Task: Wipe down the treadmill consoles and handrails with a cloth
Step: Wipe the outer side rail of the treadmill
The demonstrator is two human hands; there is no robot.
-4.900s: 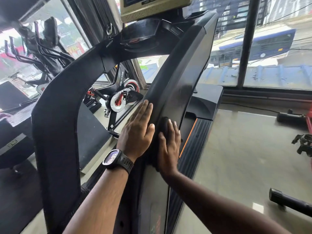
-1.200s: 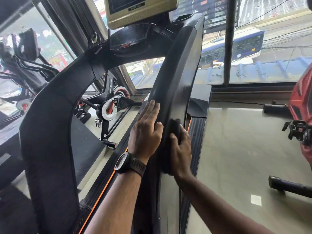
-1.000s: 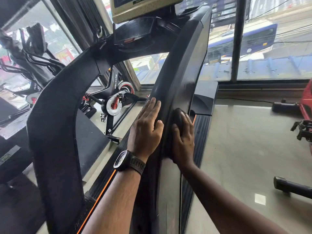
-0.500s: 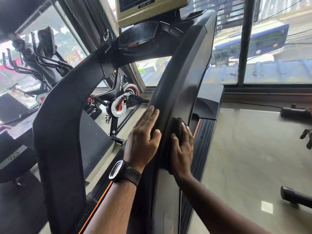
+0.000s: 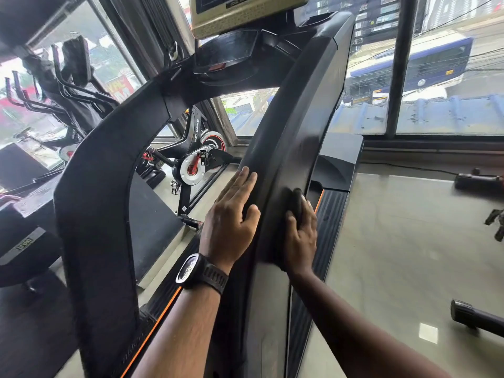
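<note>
The black treadmill's right upright (image 5: 297,118) curves up to the console (image 5: 229,55), which has a gold-framed screen (image 5: 240,15) above it. My left hand (image 5: 231,216), with a black watch on the wrist, rests flat on the inner face of that upright, fingers straight. My right hand (image 5: 300,233) presses a dark cloth (image 5: 293,203) against the upright's outer face. Most of the cloth is hidden under the palm. The left upright (image 5: 101,186) stands in the left foreground.
An exercise bike (image 5: 196,162) stands beyond the treadmill by the window. Elliptical machines (image 5: 65,85) are at far left. Tiled floor (image 5: 409,241) lies to the right, with dark bars (image 5: 474,320) on it. Large windows (image 5: 450,64) face the street.
Both hands stay pressed on the right upright throughout. My right hand with the cloth has shifted slightly up and down along the outer face. The camera view swayed.
</note>
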